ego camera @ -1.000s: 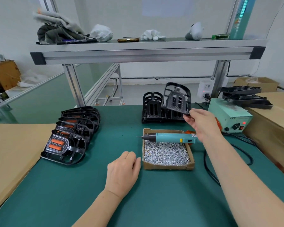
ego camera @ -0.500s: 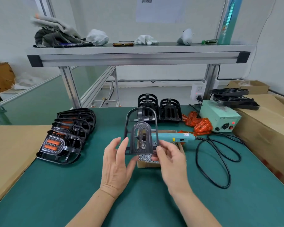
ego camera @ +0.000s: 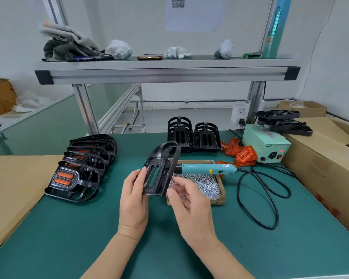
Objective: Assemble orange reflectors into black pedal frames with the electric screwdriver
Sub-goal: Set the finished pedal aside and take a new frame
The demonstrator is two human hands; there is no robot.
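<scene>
A black pedal frame stands tilted in the air above the green mat, with nothing in its slots. My left hand grips its left edge and bottom. My right hand is at its lower right corner, fingers curled beside it; whether they touch it is unclear. The teal electric screwdriver lies across a cardboard box of screws behind the frame. Loose orange reflectors lie at the back right. Two stacks of bare black frames stand behind.
Several finished pedals with orange reflectors lie in a row at the left. A pale green power supply and its looped black cable sit at the right. Cardboard boxes flank the mat; an aluminium shelf spans overhead.
The right hand carried a black frame from the back stack to the middle. The left hand rose from the mat and took hold of it; the frame has since turned sideways.
</scene>
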